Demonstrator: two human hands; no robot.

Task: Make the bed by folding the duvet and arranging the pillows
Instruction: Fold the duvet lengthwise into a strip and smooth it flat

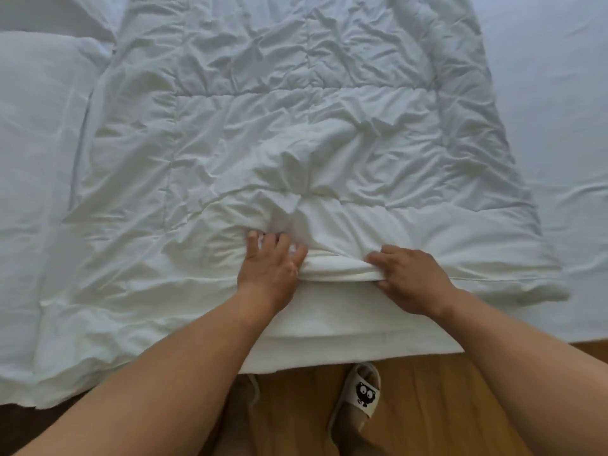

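A white quilted duvet [279,120] lies wrinkled across the bed, reaching from the near edge to the far side. Its near edge is bunched into a thick fold at the middle. My left hand [269,268] lies on top of the duvet beside that fold, fingers spread and digging into the fabric. My right hand [408,274] pinches the folded near edge between thumb and fingers. A white pillow [36,133] lies at the left, partly under the duvet's side.
The bare white bed sheet [559,93] shows at the right of the duvet. The mattress side [345,334] drops to a wooden floor [427,406]. My foot in a beige slipper [362,393] with a cartoon print stands by the bed.
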